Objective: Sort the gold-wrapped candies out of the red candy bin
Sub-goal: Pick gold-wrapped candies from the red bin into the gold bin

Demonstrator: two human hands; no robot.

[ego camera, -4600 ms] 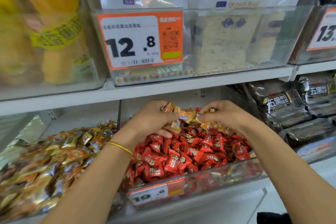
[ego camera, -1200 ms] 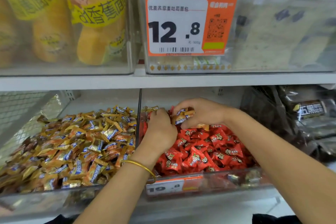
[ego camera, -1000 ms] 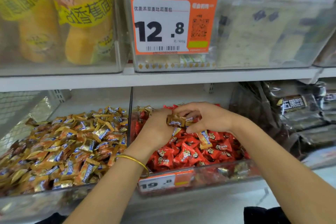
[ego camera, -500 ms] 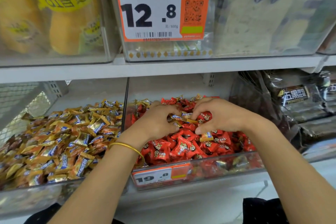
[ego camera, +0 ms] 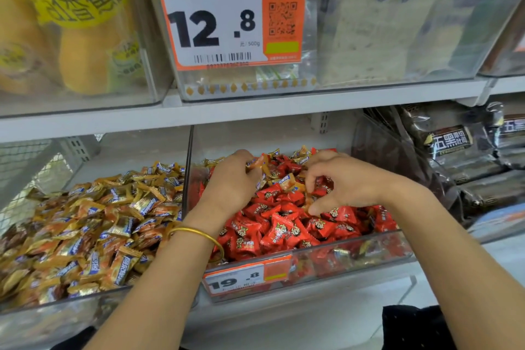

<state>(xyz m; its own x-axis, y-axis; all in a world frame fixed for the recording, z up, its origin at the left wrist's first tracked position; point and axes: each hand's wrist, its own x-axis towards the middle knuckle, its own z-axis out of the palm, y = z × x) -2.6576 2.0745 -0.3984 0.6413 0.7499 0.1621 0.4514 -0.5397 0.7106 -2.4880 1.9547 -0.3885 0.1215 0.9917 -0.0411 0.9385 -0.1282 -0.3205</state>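
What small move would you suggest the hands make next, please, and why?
Probably the right hand should pinch the gold-wrapped candy lying beside its fingertips on the red-wrapped candies in the clear plastic bin: it sits exposed on top, and the left hand seems to grip another gold one.

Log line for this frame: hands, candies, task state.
step: picking | left hand: in red candy bin, grips gold-wrapped candies | right hand: fingers curled into pile, hold unclear | task: unfinished, gold ones left in bin
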